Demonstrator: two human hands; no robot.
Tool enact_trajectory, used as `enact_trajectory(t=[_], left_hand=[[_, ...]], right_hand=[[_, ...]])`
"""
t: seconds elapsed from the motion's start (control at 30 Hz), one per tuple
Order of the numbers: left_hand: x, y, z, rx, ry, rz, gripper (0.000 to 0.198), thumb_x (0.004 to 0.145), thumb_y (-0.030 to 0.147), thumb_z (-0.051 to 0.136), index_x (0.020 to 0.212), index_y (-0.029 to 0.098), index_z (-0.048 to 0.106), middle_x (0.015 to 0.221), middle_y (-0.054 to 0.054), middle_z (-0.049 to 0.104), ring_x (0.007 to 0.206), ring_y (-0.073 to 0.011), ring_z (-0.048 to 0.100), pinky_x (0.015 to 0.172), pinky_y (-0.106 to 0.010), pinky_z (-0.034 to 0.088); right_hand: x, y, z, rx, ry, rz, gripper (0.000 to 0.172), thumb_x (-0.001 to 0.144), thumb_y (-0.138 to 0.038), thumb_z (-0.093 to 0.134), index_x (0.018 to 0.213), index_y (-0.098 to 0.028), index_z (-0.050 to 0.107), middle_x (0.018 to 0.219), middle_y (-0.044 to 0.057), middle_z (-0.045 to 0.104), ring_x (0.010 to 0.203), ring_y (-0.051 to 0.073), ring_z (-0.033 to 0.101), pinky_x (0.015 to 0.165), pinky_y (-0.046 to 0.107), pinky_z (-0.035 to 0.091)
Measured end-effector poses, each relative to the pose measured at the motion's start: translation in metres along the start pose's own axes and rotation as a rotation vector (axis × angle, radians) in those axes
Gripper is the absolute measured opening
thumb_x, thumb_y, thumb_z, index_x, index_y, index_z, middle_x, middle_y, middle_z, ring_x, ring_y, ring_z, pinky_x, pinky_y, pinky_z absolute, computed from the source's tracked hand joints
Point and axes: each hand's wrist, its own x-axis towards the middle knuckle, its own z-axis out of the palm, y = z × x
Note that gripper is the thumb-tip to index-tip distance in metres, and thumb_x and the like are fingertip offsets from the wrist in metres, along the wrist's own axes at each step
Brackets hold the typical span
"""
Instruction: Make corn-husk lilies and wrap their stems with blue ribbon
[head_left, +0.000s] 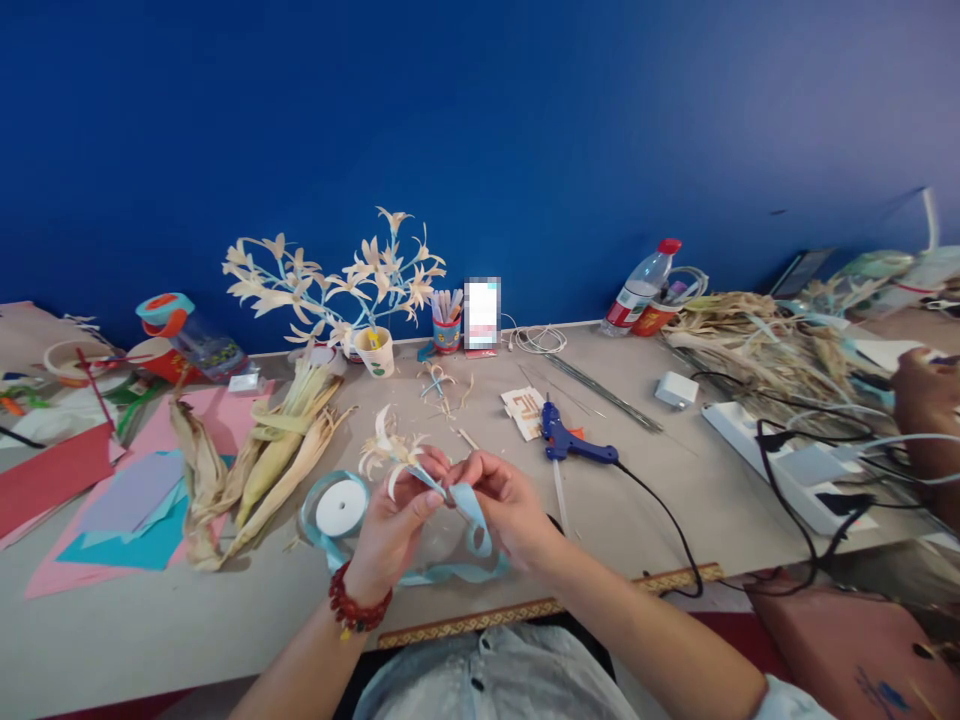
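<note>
Loosely looped flat blue ribbon (468, 500) in right hand (511, 503)

A bracelet of round dark red beads (358, 603), wound in several rows, circles the left wrist, a small yellow charm (346, 633) hanging from it. The creased, pale grey-blue cloth shirt (435, 685) has small round dark buttons (477, 685). Its pale blue right sleeve (791, 700) leaves the forearm bare. Left grip (409, 500) and right grip (499, 497) are bare hands.
</note>
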Motion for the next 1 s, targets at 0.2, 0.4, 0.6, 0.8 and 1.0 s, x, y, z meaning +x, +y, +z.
enact_trajectory(t=[0.2,0.4,0.6,0.8,1.0], left_hand=[[-0.004,-0.005,0.001,0.181,0.178,0.094,0.008,0.075,0.017,0.074,0.081,0.019,0.070,0.090,-0.001,0.062,0.085,-0.0138,0.057,0.078,-0.023,0.046],[-0.003,-0.002,0.000,0.125,0.146,0.032,0.007,0.076,0.020,0.073,0.083,0.018,0.071,0.089,-0.002,0.061,0.082,-0.0140,0.056,0.074,-0.023,0.046],[-0.003,0.003,0.003,0.108,0.048,0.022,0.004,0.078,0.021,0.070,0.078,0.017,0.072,0.086,-0.003,0.056,0.076,-0.0143,0.053,0.069,-0.026,0.046],[-0.005,0.006,0.001,0.057,-0.017,-0.043,0.006,0.076,0.023,0.072,0.075,0.017,0.072,0.095,-0.004,0.053,0.073,-0.0137,0.053,0.065,-0.026,0.047],[-0.003,0.008,-0.002,0.024,-0.107,-0.088,0.010,0.077,0.026,0.071,0.076,0.016,0.071,0.093,-0.005,0.055,0.070,-0.0134,0.051,0.063,-0.027,0.044]], right_hand=[[-0.002,-0.001,-0.002,-0.453,0.009,-0.387,0.013,0.085,-0.027,0.066,0.076,-0.020,0.060,0.086,0.005,0.066,0.082,0.016,0.061,0.075,0.028,0.046],[-0.003,-0.002,0.001,-0.255,0.065,-0.218,0.022,0.078,-0.036,0.073,0.072,-0.019,0.060,0.083,0.005,0.067,0.077,0.016,0.061,0.067,0.025,0.046],[0.000,-0.009,0.000,0.040,0.018,0.096,0.024,0.067,-0.025,0.082,0.067,-0.018,0.059,0.072,0.000,0.066,0.066,0.012,0.063,0.065,0.021,0.048],[0.001,-0.009,-0.003,0.162,-0.048,0.252,0.028,0.062,-0.026,0.086,0.064,-0.015,0.060,0.074,0.000,0.067,0.064,0.010,0.064,0.068,0.021,0.051],[0.000,-0.009,-0.004,0.175,-0.075,0.315,0.031,0.061,-0.027,0.086,0.066,-0.015,0.058,0.068,0.000,0.065,0.066,0.013,0.065,0.066,0.021,0.048]])
